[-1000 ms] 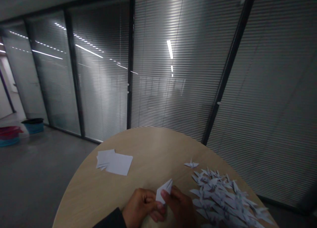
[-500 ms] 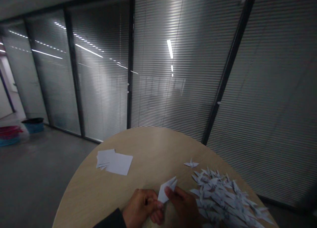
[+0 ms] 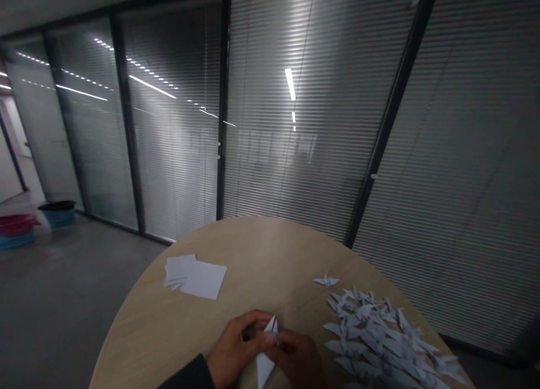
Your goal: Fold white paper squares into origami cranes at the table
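Observation:
A piece of white folded paper (image 3: 265, 367), narrow and pointed at both ends, is pinched between my two hands above the table's near side. My left hand (image 3: 238, 344) grips it from the left, thumb across its middle. My right hand (image 3: 300, 355) closes on it from the right; its fingertips meet the left thumb and hide part of the folds. To the right of my hands lies a heap of folded paper cranes (image 3: 379, 338). One single paper crane (image 3: 326, 280) rests apart, just beyond the heap.
Loose square paper sheets (image 3: 205, 279) lie overlapping on the left of the round wooden table (image 3: 270, 242). Behind it stands a glass partition with blinds (image 3: 295, 169). On the floor at far left are a black-rimmed blue tub (image 3: 58, 214) and a red-and-blue tub (image 3: 17, 230).
The folded paper has moved down and left and turned from slanted to nearly upright in view. My right hand has shifted left, so both hands now meet on it.

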`<state>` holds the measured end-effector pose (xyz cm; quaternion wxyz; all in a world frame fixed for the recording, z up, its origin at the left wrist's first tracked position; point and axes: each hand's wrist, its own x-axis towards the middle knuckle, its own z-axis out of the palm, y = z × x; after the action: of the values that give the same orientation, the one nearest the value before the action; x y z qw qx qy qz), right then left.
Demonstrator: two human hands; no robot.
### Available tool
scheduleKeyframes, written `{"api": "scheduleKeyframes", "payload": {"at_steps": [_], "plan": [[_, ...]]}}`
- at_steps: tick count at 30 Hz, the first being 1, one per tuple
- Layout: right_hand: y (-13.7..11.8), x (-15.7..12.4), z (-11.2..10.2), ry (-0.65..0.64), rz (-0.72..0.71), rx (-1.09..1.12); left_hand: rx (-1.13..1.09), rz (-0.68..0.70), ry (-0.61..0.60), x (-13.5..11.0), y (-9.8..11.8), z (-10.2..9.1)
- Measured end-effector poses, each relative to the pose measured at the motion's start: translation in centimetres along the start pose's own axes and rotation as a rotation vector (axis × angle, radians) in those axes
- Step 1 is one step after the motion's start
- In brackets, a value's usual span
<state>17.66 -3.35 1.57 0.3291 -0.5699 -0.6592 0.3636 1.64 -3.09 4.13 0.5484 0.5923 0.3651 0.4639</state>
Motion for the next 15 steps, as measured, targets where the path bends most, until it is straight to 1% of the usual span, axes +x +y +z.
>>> {"api": "scheduleKeyframes", "payload": {"at_steps": [2,4,6,9,11,15], "plan": [[0.1,0.1,0.5,-0.006,0.000,-0.025,0.006,-0.038,0.020,0.1,-0.1,0.1],[0.2,0.0,0.7,0.042,0.010,-0.051,-0.023,-0.078,0.034,0.2,-0.1,0.2],[0.0,0.0,0.7,0.091,0.013,-0.057,-0.060,-0.085,0.083,0.3,0.0,0.3],[-0.3,-0.2,0.4,0.094,-0.010,-0.007,-0.144,-0.082,0.157,0.5,0.3,0.3],[-0.4,-0.2,0.2,0.102,-0.015,0.013,-0.207,-0.097,0.171,0.5,0.5,0.4],[-0.1,-0.1,0.2,0.207,-0.047,0.004,-0.259,-0.119,0.182,0.6,0.9,0.4]]}}
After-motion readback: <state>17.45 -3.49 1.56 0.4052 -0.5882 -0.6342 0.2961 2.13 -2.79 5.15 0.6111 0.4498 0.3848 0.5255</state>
